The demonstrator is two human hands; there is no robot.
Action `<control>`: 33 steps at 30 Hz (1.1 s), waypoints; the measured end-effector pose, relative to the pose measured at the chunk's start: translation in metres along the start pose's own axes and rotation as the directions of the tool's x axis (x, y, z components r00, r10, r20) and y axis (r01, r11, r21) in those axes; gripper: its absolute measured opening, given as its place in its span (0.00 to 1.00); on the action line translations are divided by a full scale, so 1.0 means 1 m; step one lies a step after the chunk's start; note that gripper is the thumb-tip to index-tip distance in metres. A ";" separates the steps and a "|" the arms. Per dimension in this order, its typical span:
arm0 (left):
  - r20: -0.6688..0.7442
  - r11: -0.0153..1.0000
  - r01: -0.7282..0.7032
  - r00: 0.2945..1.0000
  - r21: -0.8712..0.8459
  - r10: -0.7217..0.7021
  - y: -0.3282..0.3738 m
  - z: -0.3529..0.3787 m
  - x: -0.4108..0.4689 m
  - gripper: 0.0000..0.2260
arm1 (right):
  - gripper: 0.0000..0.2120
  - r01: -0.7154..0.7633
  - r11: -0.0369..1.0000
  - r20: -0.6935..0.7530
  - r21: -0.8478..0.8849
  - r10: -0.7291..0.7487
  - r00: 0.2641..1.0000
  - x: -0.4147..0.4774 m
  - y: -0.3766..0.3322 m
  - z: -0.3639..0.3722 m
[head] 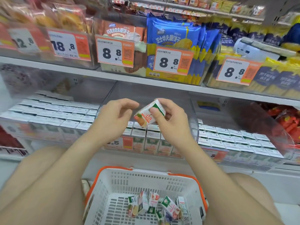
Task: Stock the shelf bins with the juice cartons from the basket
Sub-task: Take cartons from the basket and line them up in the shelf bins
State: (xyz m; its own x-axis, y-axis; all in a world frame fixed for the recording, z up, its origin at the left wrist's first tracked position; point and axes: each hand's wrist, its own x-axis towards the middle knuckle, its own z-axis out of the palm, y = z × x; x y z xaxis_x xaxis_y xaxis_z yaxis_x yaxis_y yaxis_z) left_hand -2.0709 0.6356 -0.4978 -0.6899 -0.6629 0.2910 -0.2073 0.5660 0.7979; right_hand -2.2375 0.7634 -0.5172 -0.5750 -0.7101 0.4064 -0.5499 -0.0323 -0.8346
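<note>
One small white, green and orange juice carton was logged on my feed, tilted and held in the right hand, with the thumb on its printed face and the fingers curled behind. Numerals on that face read "08" as it lay. It hung above the middle of three clear plastic shelf bins. The left hand held nothing; its fingers were loosely curled, with the tips just beside the carton, and I could not tell whether they touched. All three bins held upright cartons in packed rows, too blurred for me to count. One white plastic basket with an orange rim sat below, between the person's knees, with at least six loose cartons tumbled on its floor. Five orange-edged price tags hung on the shelf above: three read "8.8", one "18.8" and one, blurred, "12.8". Blue biscuit packets with Chinese lettering stood behind one "8.8" tag.
</note>
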 end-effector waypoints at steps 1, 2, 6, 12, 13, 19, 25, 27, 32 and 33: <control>-0.070 0.989 0.021 0.997 0.143 -0.011 -0.007 -0.006 0.001 0.15 | 0.13 0.019 0.998 -0.041 -0.067 -0.022 0.999 0.004 0.002 0.006; -0.109 0.969 0.044 0.994 0.241 -0.018 -0.012 -0.012 0.001 0.15 | 0.16 0.029 0.988 -0.055 -0.150 -0.038 0.998 0.008 0.004 0.011; -0.061 0.904 -0.030 0.996 0.426 0.062 -0.024 -0.020 -0.004 0.14 | 0.21 0.038 0.929 0.093 -0.368 -0.004 0.996 0.024 0.018 0.037; 0.259 0.816 -0.094 0.963 0.571 -0.070 -0.044 -0.013 -0.009 0.14 | 0.17 0.128 0.803 0.326 -0.582 0.086 0.941 0.049 0.033 0.080; 0.300 0.793 -0.107 0.949 0.599 -0.099 -0.046 -0.011 -0.011 0.14 | 0.16 0.133 0.795 0.361 -0.592 0.113 0.926 0.052 0.035 0.084; 0.291 0.767 -0.140 0.955 0.626 -0.063 -0.043 -0.007 -0.014 0.14 | 0.17 0.143 0.793 0.452 -0.593 0.181 0.873 0.054 0.035 0.073; 0.146 0.859 -0.208 0.977 0.468 0.156 -0.014 0.018 -0.039 0.03 | 0.16 0.237 0.818 0.308 -0.524 -0.077 0.948 0.004 -0.001 0.030; 0.204 0.866 -0.181 0.974 0.465 0.094 -0.007 0.033 -0.051 0.02 | 0.16 0.216 0.822 0.326 -0.527 -0.039 0.945 -0.020 -0.015 0.012; 0.599 0.746 -0.321 0.790 0.583 -0.128 -0.028 0.080 -0.073 0.07 | 0.13 0.226 0.659 0.543 -0.717 0.325 0.774 -0.078 -0.003 -0.024; 0.669 0.736 -0.346 0.718 0.582 -0.191 -0.035 0.092 -0.078 0.09 | 0.14 0.245 0.616 0.583 -0.749 0.435 0.687 -0.089 0.005 -0.030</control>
State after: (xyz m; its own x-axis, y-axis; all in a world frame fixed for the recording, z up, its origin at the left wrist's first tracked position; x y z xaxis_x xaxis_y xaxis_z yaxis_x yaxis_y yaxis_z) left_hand -2.0738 0.7122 -0.5970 -0.9200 -0.2564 -0.2965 -0.3172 0.9313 0.1788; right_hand -2.2064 0.8476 -0.5463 -0.2810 -0.9115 -0.3003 -0.9333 0.3324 -0.1356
